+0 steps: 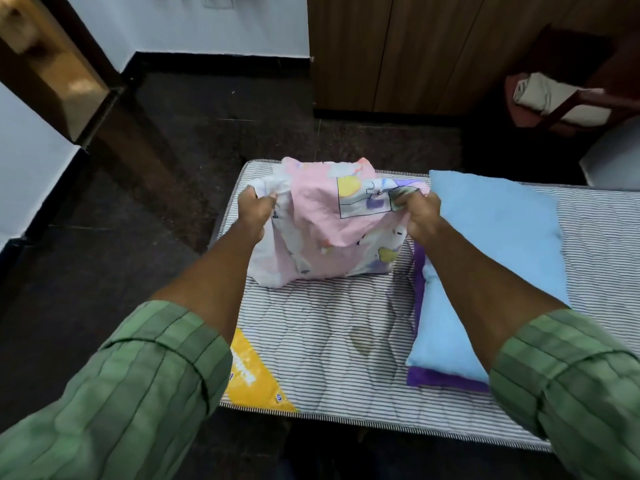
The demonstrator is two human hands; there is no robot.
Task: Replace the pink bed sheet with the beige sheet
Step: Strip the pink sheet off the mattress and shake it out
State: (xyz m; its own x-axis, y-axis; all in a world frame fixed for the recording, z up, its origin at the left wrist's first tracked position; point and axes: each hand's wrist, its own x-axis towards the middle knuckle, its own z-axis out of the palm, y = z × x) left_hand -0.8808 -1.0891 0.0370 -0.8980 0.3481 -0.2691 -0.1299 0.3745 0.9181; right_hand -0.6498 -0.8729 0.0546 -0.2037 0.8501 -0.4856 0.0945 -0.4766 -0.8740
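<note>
while both of your fists are bunched into the pink bed sheet (322, 220), the stripping half of the job looks all but done: the sheet is off the mattress (339, 327) and gathered into a loose bundle whose lower part rests on the far left end of the bed. your left hand (256, 209) has its fingers curled tight around a whitish corner of the cloth at the bundle's left edge, and your right hand (417, 211) pinches and grips the printed edge at its right, so the fabric sags between them.

by my reading you're folding or collecting it, so the next move calls for bringing the two held edges together, or lifting the whole bundle clear, and setting it somewhere off the bed. the blue pillow (491, 244), lying on a purple cloth (446, 381) just to the right of the bundle, probably has to come off too before anything is spread.

the beige sheet (554, 100) sits folded on the dark red chair (571, 77) at the far right, well apart from the bed, so you'll have to step over for it.

as for writing, the yellow label (252, 372) at the mattress's near left corner carries white lettering, but it's turned sideways and too blurred to read.
</note>
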